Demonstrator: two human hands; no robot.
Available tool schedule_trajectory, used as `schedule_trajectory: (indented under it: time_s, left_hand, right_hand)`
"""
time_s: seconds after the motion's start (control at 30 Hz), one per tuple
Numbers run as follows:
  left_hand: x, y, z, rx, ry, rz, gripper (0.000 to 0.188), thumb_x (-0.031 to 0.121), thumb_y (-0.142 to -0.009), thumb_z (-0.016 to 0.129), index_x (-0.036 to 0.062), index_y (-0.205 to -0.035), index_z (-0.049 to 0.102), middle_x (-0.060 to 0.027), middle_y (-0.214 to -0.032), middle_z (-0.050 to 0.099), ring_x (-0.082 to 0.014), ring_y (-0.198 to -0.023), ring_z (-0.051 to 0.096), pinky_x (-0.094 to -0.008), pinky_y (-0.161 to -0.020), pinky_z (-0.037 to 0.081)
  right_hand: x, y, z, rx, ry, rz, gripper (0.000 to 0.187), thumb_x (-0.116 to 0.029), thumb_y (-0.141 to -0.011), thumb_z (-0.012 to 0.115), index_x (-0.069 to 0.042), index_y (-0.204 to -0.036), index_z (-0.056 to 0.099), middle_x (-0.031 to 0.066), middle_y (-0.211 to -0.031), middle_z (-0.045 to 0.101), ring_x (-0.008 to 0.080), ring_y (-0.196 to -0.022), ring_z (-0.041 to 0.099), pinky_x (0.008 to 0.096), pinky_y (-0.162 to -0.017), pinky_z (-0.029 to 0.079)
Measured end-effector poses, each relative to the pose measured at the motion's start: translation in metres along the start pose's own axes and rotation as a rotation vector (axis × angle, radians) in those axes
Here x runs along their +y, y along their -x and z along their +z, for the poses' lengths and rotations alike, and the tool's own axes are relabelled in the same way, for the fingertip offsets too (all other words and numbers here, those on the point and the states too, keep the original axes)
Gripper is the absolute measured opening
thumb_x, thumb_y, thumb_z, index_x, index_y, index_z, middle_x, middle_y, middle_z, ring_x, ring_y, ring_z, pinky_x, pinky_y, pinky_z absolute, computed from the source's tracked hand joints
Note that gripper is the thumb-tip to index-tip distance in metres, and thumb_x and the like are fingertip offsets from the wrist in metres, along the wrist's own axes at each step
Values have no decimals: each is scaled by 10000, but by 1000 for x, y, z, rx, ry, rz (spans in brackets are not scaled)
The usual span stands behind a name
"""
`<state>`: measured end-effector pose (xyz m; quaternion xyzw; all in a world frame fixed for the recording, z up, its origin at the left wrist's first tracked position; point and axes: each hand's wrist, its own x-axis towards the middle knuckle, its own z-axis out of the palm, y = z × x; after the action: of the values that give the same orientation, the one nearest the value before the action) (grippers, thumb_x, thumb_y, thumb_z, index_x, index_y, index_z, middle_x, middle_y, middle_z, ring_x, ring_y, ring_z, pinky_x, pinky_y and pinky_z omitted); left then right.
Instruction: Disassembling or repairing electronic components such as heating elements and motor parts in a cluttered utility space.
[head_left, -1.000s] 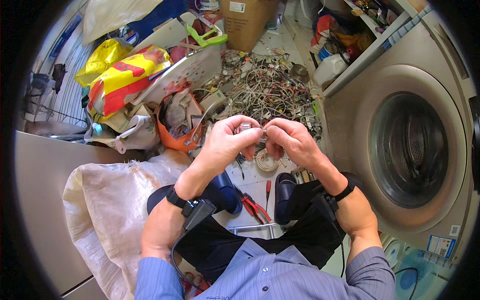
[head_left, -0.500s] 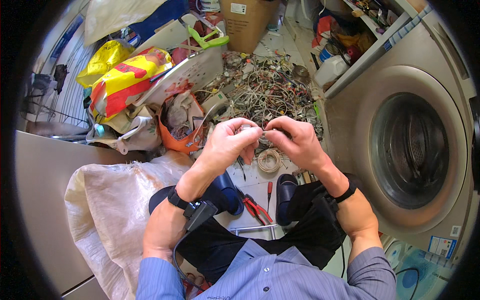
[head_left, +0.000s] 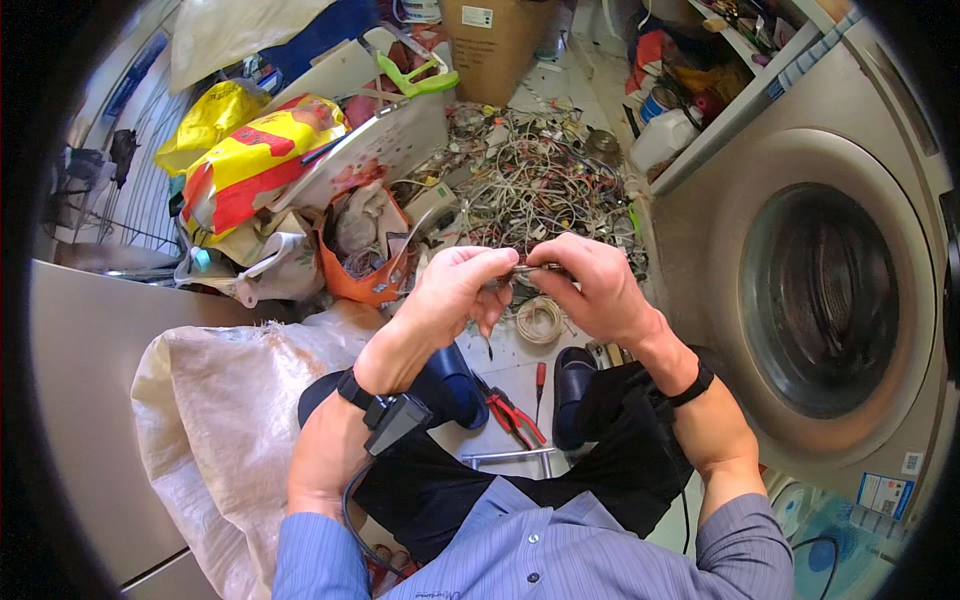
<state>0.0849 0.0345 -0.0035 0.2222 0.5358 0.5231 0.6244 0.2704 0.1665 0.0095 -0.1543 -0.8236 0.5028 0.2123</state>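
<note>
In front of my knees, both hands meet over the floor. My left hand (head_left: 450,290) pinches a thin, wire-like piece (head_left: 524,267) between thumb and fingers. The fingertips of my right hand (head_left: 598,287) are closed on the same piece from the other side. It is too small and too covered to tell exactly what it is. Below my left fingers a dark thin end shows; I cannot tell if it belongs to the held piece. Beneath my hands lies a coil of pale cable (head_left: 540,320). A large heap of tangled cables (head_left: 540,180) spreads beyond them.
Red-handled pliers (head_left: 515,415) and a red screwdriver (head_left: 541,376) lie between my feet. An orange bag (head_left: 345,285) and a white woven sack (head_left: 230,390) stand at left. A washing machine (head_left: 700,250) is close on the right. A cardboard box (head_left: 495,60) stands behind the heap.
My left fingers have spread slightly and the left hand has shifted a little down and left. My right fingers have shifted slightly on the thin piece. Everything else stays put.
</note>
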Motion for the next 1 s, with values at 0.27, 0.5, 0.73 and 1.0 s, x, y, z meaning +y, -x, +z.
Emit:
schedule_trajectory:
  time_s: [0.27,0.5,0.73,1.0]
  left_hand:
    - [-3,-3,7,8,53,128,244,270,-1014,644,30,-980,675,-57,-755,673,-123,-534,613,-260,-432,488]
    - [2,1,4,-37,108,-90,309,340,-1009,638,34,-974,661,-56,-728,659,-130,-502,609,-279,-411,496]
    - [-2,2,8,-37,156,12,238,255,-1016,631,20,-1046,658,-65,-753,664,-135,-547,613,-276,-462,498]
    - [1,2,5,-15,11,-7,265,272,-1028,588,17,-999,653,-71,-739,653,-139,-497,595,-269,-427,474]
  right_hand:
    - [4,2,-1,-78,-246,302,353,-246,-929,773,-16,-1167,649,63,-886,699,136,-760,664,319,-697,552]
    - [3,-1,-1,18,298,-260,217,-104,-912,739,-15,-1092,658,127,-962,697,239,-814,689,327,-722,553]
    - [-1,4,-3,20,-70,28,431,-81,-904,770,3,-1281,578,62,-984,707,128,-859,655,311,-752,549]
    - [2,3,0,63,143,-194,184,-77,-922,729,13,-1070,666,119,-888,683,236,-792,691,315,-710,552]
